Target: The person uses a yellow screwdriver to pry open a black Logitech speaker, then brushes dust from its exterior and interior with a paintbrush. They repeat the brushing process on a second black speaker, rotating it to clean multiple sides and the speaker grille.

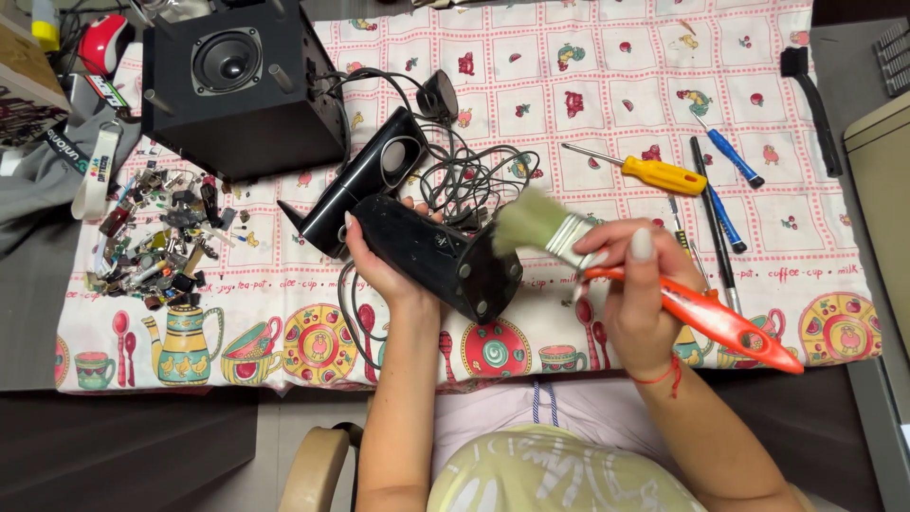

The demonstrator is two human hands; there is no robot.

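My left hand (379, 270) grips a small black satellite speaker (441, 258), tilted with its base toward me. My right hand (640, 284) holds a paintbrush (664, 294) with an orange handle and pale bristles; the bristles sit just right of the speaker's base end. A second black satellite speaker (365, 180) lies on the cloth behind the held one. Tangled black cables (469, 175) run from the speakers.
A big black subwoofer box (237, 85) stands at the back left on the patterned tablecloth (588, 85). Several small parts (161, 237) lie heaped at left. A yellow-handled screwdriver (654, 173), blue screwdrivers (730, 156) and a black brush (815, 104) lie at right.
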